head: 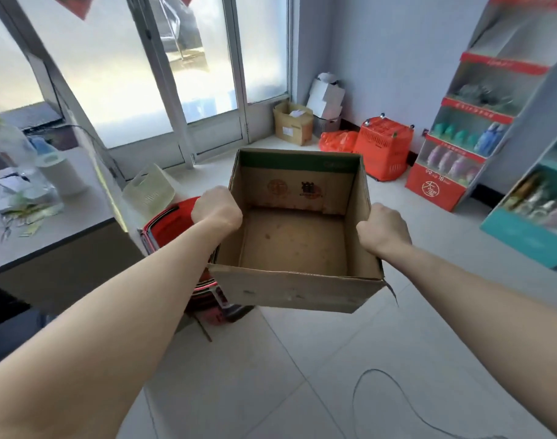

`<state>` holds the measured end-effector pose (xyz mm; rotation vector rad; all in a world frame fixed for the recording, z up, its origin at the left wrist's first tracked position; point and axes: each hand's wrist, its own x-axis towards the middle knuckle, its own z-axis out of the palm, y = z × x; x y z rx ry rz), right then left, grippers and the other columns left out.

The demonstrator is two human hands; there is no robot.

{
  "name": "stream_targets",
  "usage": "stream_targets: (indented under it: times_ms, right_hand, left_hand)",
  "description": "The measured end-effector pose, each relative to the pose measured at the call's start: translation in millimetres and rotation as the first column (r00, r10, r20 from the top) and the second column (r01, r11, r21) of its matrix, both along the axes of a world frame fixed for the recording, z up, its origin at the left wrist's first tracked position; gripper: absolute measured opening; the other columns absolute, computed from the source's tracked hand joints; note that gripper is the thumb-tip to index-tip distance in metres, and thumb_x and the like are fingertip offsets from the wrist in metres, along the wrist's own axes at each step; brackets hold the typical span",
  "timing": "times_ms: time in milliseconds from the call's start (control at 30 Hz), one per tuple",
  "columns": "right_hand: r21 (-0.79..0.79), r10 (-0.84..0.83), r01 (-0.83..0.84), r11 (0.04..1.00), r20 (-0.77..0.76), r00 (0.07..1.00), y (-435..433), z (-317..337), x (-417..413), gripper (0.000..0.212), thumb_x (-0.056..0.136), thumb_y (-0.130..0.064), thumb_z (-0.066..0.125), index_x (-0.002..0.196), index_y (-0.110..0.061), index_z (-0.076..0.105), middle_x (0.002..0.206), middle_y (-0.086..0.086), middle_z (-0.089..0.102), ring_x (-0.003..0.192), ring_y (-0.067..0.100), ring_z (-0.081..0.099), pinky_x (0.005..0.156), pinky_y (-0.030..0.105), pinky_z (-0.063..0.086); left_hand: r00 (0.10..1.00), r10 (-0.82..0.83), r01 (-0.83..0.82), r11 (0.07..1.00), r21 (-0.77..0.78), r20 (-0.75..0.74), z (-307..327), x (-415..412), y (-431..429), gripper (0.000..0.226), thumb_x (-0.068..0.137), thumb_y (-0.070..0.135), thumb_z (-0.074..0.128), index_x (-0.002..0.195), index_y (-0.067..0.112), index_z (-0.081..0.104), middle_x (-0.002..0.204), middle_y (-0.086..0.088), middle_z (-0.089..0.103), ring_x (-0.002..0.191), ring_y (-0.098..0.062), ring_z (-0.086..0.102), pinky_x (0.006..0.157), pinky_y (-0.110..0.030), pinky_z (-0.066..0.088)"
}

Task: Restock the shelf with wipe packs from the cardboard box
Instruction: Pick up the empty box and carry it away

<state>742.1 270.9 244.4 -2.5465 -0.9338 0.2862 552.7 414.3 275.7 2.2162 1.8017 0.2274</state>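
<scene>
An open brown cardboard box [294, 288] hangs in the air in front of me, above the tiled floor. Its inside is bare; no wipe packs show in it. My left hand [216, 208] grips the box's left wall at the rim. My right hand [383, 229] grips the right wall at the rim. A display shelf [461, 153] with red edges stands at the right by the wall, and a teal shelf [530, 236] with packs on it stands nearer at the far right.
A stack of red baskets [172, 226] sits on the floor under the box's left side. A counter [49, 229] with clutter is at the left. More red baskets [383, 150], an orange bag and cardboard boxes [293, 123] lie by the glass doors. A cable [394, 388] runs over the floor.
</scene>
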Motion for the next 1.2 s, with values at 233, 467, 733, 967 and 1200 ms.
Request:
stream_targets:
  times_ms: [233,467,733,967,1200]
  right_hand:
    - [0.004,-0.1,0.1,0.995,0.039,0.994,75.0,15.0,125.4,0.006,0.086,-0.006,0.047,0.091,-0.004,0.047,0.109,0.022,0.06,0.096,0.038,0.056,0.068,0.031,0.037]
    - [0.019,-0.209,0.208,0.978,0.089,0.974,176.4,18.1,242.6,0.023,0.088,-0.005,0.047,0.109,0.001,0.053,0.112,0.022,0.059,0.089,0.034,0.053,0.068,0.029,0.035]
    - [-0.038,-0.317,0.32,0.947,0.072,0.946,277.8,11.5,382.5,0.021,0.091,-0.008,0.046,0.11,-0.002,0.053,0.107,0.017,0.06,0.078,0.028,0.046,0.057,0.026,0.034]
    - [-0.055,-0.331,0.336,0.94,0.079,0.94,370.5,1.0,535.7,0.028,0.092,-0.009,0.046,0.118,0.0,0.051,0.114,0.019,0.06,0.092,0.033,0.057,0.065,0.029,0.038]
    - [-0.094,-0.341,0.348,0.933,0.088,0.936,470.2,1.7,670.2,0.026,0.093,-0.01,0.045,0.118,-0.003,0.05,0.115,0.017,0.06,0.103,0.034,0.059,0.067,0.029,0.036]
  left_hand:
    - [0.993,-0.105,0.105,0.994,-0.007,0.047,16.0,136.0,92.4,0.025,0.087,-0.005,0.049,0.107,0.001,0.061,0.107,-0.016,0.064,0.102,-0.031,0.061,0.075,-0.032,0.046]
    - [0.974,-0.197,0.198,0.98,-0.005,0.112,6.7,273.2,217.2,0.018,0.088,-0.001,0.053,0.101,0.004,0.064,0.093,-0.012,0.061,0.095,-0.029,0.064,0.084,-0.035,0.056]
    - [0.942,-0.332,0.334,0.942,-0.028,0.052,12.4,431.1,335.6,0.021,0.084,-0.003,0.053,0.102,0.001,0.062,0.098,-0.015,0.061,0.099,-0.032,0.061,0.078,-0.035,0.05]
    - [0.935,-0.35,0.352,0.935,-0.035,0.049,3.5,586.4,423.9,0.029,0.084,-0.003,0.049,0.111,-0.001,0.059,0.116,-0.019,0.062,0.11,-0.036,0.058,0.085,-0.038,0.049]
    - [0.95,-0.3,0.305,0.951,-0.044,0.09,-0.8,726.9,521.4,0.023,0.088,-0.003,0.05,0.108,-0.003,0.061,0.113,-0.018,0.063,0.107,-0.034,0.059,0.073,-0.034,0.042]
